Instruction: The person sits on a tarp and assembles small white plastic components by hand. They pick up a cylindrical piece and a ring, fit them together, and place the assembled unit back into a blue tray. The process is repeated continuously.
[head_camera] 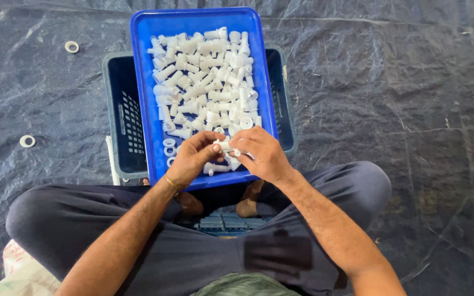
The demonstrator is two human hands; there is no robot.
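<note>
The person sat cross-legged in dark trousers (193,241) on a dark tarpaulin (390,87). At six o'clock from the blue tray (141,82), over its near edge, the left hand (190,159) and the right hand (261,153) were drawn together, fingertips of both pinched on one small white plastic fitting (225,146) held between them. A thin bangle (170,181) circled the left wrist.

The tray held a loose heap of white plastic fittings (204,77), short stepped tubes lying every way, thickest toward twelve o'clock. A few white rings (169,143) lay in the tray at seven o'clock, just beside the left hand. The tray rested on top of a dark crate (122,115), whose slotted walls showed at nine and three o'clock.

Farther off, at nine to eleven o'clock, three loose white washers (27,141) lay on the tarpaulin, well apart.
</note>
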